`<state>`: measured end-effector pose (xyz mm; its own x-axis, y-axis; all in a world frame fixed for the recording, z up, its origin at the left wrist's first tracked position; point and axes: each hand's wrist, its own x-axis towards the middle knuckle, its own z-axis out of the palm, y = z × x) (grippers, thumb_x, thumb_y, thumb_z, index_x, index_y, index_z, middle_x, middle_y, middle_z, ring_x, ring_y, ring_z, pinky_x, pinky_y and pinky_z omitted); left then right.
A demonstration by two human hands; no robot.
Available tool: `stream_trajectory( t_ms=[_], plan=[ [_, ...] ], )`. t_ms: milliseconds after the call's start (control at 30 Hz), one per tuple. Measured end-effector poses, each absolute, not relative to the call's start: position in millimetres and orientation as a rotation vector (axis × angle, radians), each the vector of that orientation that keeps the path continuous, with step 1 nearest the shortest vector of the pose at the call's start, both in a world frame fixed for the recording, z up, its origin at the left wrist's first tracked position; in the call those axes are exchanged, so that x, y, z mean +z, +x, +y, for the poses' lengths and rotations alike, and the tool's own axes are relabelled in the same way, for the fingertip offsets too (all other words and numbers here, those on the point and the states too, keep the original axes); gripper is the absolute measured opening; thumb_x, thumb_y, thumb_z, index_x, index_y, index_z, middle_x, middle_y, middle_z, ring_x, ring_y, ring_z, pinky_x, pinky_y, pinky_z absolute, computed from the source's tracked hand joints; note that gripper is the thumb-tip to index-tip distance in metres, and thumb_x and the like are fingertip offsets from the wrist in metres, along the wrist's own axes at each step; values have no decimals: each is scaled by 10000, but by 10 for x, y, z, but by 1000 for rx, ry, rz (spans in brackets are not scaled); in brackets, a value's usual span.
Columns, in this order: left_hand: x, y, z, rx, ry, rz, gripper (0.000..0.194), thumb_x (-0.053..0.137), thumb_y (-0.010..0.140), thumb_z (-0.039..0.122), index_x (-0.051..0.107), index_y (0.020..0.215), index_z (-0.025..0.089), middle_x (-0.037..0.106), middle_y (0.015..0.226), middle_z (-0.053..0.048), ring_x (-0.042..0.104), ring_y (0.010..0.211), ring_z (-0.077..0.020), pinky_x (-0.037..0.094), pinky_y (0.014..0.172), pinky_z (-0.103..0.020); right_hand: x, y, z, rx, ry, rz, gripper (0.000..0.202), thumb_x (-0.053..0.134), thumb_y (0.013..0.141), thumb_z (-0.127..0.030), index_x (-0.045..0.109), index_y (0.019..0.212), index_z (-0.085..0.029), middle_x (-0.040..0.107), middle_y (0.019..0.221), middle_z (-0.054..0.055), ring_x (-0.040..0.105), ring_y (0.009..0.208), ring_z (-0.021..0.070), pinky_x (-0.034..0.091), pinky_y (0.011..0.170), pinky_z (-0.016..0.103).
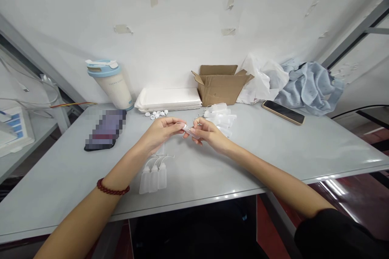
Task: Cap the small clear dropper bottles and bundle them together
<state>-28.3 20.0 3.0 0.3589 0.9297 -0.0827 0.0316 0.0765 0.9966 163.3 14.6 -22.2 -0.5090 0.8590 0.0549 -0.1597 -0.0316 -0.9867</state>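
"Where the surface point(212, 178) lay nearest, what did you see?"

"Three small translucent bottles point(153, 179) side by side, on the left."

"And farther in?"

"The left hand point(162, 130) pinched one end of a small bottle point(187, 129), while the right hand point(211, 134) pinched the other, so it sat between them."

"Beyond?"

"White caps point(153, 117) on the left, more bottles point(225, 120) on the right, then a white stack point(168, 99) and an open cardboard box point(219, 92)."

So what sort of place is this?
Probably a desk used for small handwork: little translucent bottles lined up, loose white caps and an open cardboard box sit on it.
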Motion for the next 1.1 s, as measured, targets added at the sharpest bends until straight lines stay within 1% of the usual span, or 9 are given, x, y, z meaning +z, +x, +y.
stream_trajectory(
  t_ms=[133,267,467,633,700,767,867,967,1100],
  plan=[
    [30,-256,179,819,1399,1061,283,718,746,433,691,755,151,688,701,-45,629,774,-196,476,846,-382,-238,1633,154,1662,-790,-1463,345,677,783,-404,384,803,-224,690,774,10,487,525,83,346,493,226],
    [20,-279,194,807,1403,1085,296,751,704,411,717,845,153,711,751,-45,643,813,-206,474,866,-390,-246,1637,156,1691,-812,-1444,338,676,785,-396,385,811,-225,686,756,5,466,503,80,345,502,233],
    [24,-329,219,847,1407,1102,357,819,622,317,727,943,191,729,924,-47,627,989,-235,441,946,-404,-247,1637,148,1744,-806,-1386,368,684,774,-415,368,809,-230,690,742,8,437,492,81,333,502,237],
    [37,-316,201,843,1350,1076,376,800,667,351,714,989,176,730,917,-59,645,934,-222,457,933,-410,-230,1636,137,1733,-789,-1409,363,674,785,-422,367,807,-228,689,754,10,440,502,81,335,502,234],
    [38,-297,193,824,1332,1055,344,769,706,402,710,943,160,725,831,-60,654,867,-215,474,902,-410,-220,1637,133,1715,-801,-1426,358,671,787,-421,370,807,-228,683,749,5,442,502,80,340,506,235],
    [33,-280,188,789,1338,1054,317,743,727,445,703,834,150,713,751,-62,653,809,-211,484,877,-408,-214,1637,134,1706,-820,-1433,359,673,781,-420,370,806,-228,676,742,-2,446,498,80,340,505,236],
    [22,-276,190,760,1366,1073,323,731,728,471,692,748,151,715,729,-71,651,783,-211,489,856,-407,-217,1634,138,1705,-828,-1431,361,674,775,-417,368,808,-230,673,745,-6,452,496,82,335,501,237],
    [20,-297,200,779,1411,1063,295,756,704,426,717,820,157,721,740,-60,656,822,-220,482,873,-408,-225,1634,139,1705,-832,-1436,342,666,784,-404,374,810,-229,678,748,-2,445,495,81,334,505,240],
    [42,-316,204,811,1434,1129,313,806,636,344,739,888,171,743,868,-69,653,946,-250,468,912,-414,-229,1640,137,1704,-832,-1445,325,656,797,-391,374,805,-229,690,755,9,432,488,82,333,508,246]
  ],
)
